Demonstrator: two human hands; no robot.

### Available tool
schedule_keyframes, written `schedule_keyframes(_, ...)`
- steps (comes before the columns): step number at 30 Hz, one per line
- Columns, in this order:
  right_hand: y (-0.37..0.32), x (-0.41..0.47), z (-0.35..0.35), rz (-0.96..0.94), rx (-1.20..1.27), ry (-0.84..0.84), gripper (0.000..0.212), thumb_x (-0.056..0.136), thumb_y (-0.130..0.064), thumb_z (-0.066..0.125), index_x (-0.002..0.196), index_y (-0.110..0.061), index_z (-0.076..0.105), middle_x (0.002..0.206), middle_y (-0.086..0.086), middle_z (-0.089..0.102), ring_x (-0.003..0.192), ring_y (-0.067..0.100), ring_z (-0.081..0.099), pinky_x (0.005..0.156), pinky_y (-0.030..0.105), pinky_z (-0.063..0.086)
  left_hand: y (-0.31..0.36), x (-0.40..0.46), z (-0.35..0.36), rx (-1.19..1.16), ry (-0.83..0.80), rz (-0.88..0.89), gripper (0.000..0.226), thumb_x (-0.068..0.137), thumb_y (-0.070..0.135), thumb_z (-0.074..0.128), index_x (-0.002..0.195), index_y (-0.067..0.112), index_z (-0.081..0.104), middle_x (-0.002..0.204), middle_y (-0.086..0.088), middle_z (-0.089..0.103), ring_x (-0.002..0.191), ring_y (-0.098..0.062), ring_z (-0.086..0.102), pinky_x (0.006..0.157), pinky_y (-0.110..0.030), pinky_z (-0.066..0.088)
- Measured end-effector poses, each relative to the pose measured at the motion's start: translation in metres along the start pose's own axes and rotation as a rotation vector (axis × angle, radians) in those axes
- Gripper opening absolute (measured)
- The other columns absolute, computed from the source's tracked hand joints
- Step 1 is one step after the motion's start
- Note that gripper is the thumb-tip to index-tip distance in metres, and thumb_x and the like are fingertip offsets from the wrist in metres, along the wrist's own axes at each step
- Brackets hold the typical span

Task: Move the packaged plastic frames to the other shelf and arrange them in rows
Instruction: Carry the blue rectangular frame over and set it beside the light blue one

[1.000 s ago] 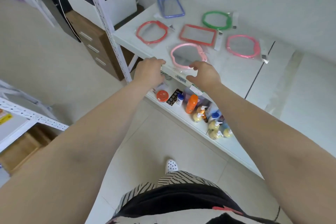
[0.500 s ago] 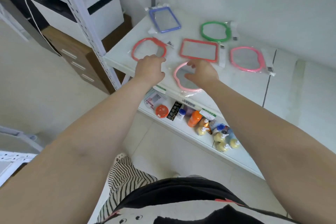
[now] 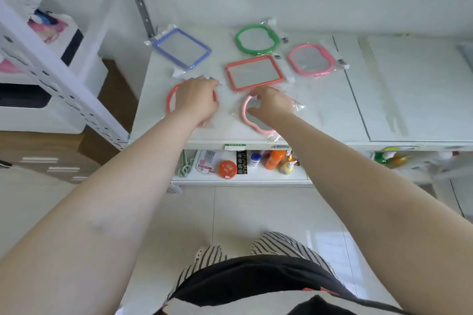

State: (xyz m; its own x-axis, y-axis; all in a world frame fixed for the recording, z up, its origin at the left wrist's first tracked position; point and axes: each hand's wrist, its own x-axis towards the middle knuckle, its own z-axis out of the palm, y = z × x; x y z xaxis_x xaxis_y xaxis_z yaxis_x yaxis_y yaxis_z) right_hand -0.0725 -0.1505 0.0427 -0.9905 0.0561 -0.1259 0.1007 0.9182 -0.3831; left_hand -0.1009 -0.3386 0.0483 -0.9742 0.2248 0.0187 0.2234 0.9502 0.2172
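Observation:
Six packaged plastic frames lie on the white shelf top (image 3: 332, 115). At the back are a blue rectangular frame (image 3: 181, 48), a green round frame (image 3: 256, 38) and a pink round frame (image 3: 311, 59). A red rectangular frame (image 3: 254, 73) lies in the middle. My left hand (image 3: 197, 100) lies over a red round frame (image 3: 169, 103) at the front left, with its fingers curled on the rim. My right hand (image 3: 271, 103) grips a light pink frame (image 3: 247, 116) at the front, thumb inside the ring. Both hands hide parts of their frames.
The shelf below (image 3: 240, 178) holds an orange tin (image 3: 227, 169), an orange bottle (image 3: 274, 159) and other small bottles. A second white rack (image 3: 58, 77) with white boxes stands to the left, in front of a wooden drawer unit (image 3: 51, 158). The floor is tiled.
My view has swung to face the shelf squarely. My left hand moved forward onto the red round frame. My right hand pushed the light pink frame further onto the shelf.

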Motion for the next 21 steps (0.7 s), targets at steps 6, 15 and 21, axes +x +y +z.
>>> schedule_keyframes(6,-0.012,0.028,-0.003,-0.007,0.014,0.000,0.045,0.084,-0.028,0.064,0.128,-0.024,0.056,0.125,0.002,0.061,0.114,0.024,0.058,0.090,0.036,0.050,-0.023,0.019,0.004,0.014,-0.054,-0.051,0.046,0.087,0.018,0.047,0.132,0.026,0.055,0.126,-0.010,0.058,0.116,-0.034,0.056,0.094,-0.038,0.044)
schedule_keyframes(15,-0.056,0.133,0.008,-0.095,0.055,-0.043,0.044,0.084,-0.028,0.066,0.127,-0.021,0.056,0.124,0.003,0.060,0.110,0.024,0.059,0.089,0.035,0.049,-0.081,0.060,0.003,-0.056,0.014,-0.289,0.039,0.089,0.022,0.052,0.128,0.017,0.056,0.123,-0.012,0.058,0.115,-0.034,0.055,0.092,-0.038,0.044)
schedule_keyframes(21,-0.074,0.191,0.024,-0.157,-0.015,-0.045,0.045,0.086,-0.034,0.065,0.128,-0.022,0.054,0.127,0.001,0.057,0.114,0.022,0.056,0.091,0.033,0.047,-0.105,0.101,0.019,-0.270,0.061,-0.424,0.040,0.092,0.019,0.050,0.130,0.005,0.052,0.131,-0.017,0.054,0.123,-0.033,0.051,0.097,-0.035,0.043)
